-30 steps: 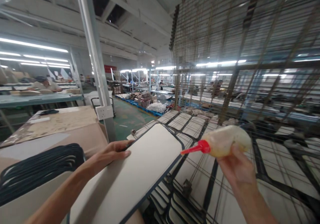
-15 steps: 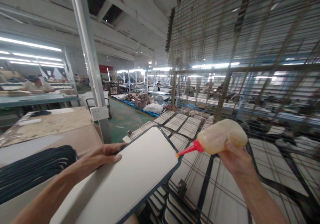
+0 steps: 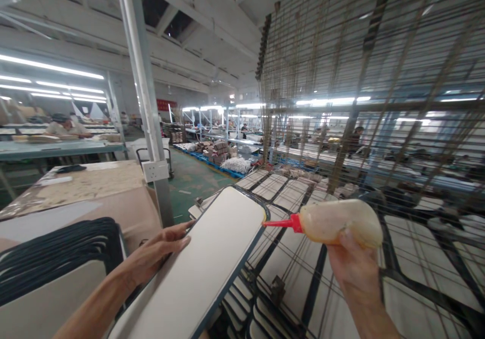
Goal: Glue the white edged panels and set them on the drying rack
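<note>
My left hand (image 3: 166, 245) grips the left edge of a white panel (image 3: 204, 258) with rounded corners and a dark blue border; its thumb lies on the white face. The panel is tilted, its far end pointing away from me. In my right hand (image 3: 350, 258) is a translucent squeeze bottle (image 3: 341, 221) of yellowish liquid, lying nearly level. Its red nozzle (image 3: 282, 223) points left, the tip at the panel's far right corner. A thin yellowish line shows along the border there.
Wire racks (image 3: 303, 258) holding similar white panels spread out ahead and right, with more wire racks raised above. Dark-edged panels (image 3: 56, 248) are stacked at left. A metal post (image 3: 146, 101) with a socket box stands beyond my left hand. Co-workers sit farther back.
The nozzle tip has moved a little along the panel's far right corner, and the bottle is now more level. The panel has turned slightly, its far end shifting left.
</note>
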`<state>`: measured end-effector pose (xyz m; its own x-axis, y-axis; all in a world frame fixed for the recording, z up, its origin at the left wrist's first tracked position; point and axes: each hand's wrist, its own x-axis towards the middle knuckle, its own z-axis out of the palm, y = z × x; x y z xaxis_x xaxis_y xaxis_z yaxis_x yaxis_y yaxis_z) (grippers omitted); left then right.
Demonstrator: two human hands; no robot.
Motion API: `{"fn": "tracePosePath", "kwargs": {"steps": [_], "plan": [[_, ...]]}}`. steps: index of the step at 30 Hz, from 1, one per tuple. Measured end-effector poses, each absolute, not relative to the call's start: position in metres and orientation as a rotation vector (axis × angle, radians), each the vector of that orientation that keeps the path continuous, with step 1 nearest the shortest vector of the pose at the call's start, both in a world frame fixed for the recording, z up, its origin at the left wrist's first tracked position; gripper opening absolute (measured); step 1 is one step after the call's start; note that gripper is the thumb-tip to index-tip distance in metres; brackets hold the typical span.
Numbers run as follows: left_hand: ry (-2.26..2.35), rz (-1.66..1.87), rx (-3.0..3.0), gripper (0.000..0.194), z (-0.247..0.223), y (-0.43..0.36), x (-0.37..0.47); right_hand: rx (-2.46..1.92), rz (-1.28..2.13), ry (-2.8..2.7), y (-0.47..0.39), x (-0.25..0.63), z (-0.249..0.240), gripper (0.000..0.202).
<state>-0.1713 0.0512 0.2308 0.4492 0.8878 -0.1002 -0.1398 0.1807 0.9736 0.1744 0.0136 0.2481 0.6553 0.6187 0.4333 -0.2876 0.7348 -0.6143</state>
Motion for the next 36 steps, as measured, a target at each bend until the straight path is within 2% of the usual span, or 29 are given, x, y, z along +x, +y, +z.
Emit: {"fn": "tracePosePath", "kwargs": {"steps": [10,14,21,30,36], "plan": [[0.830,0.986,0.989,0.064,0.220,0.056,-0.165,-0.563,0.567,-0.745,0.009,0.156,0.238,0.032],[0.835,1.005,0.977,0.061,0.222,0.057,-0.163,-0.570,0.623,-0.759,0.005,0.147,0.238,0.030],[0.795,1.031,0.963,0.056,0.224,0.059,-0.164,-0.631,0.653,-0.788,0.001,0.135,0.232,0.055],[0.823,1.118,0.885,0.050,0.227,0.068,-0.167,-0.647,0.733,-0.766,-0.008,0.121,0.228,0.070],[0.935,1.150,0.841,0.054,0.237,0.075,-0.169,-0.679,0.774,-0.761,-0.017,0.110,0.223,0.063]]}}
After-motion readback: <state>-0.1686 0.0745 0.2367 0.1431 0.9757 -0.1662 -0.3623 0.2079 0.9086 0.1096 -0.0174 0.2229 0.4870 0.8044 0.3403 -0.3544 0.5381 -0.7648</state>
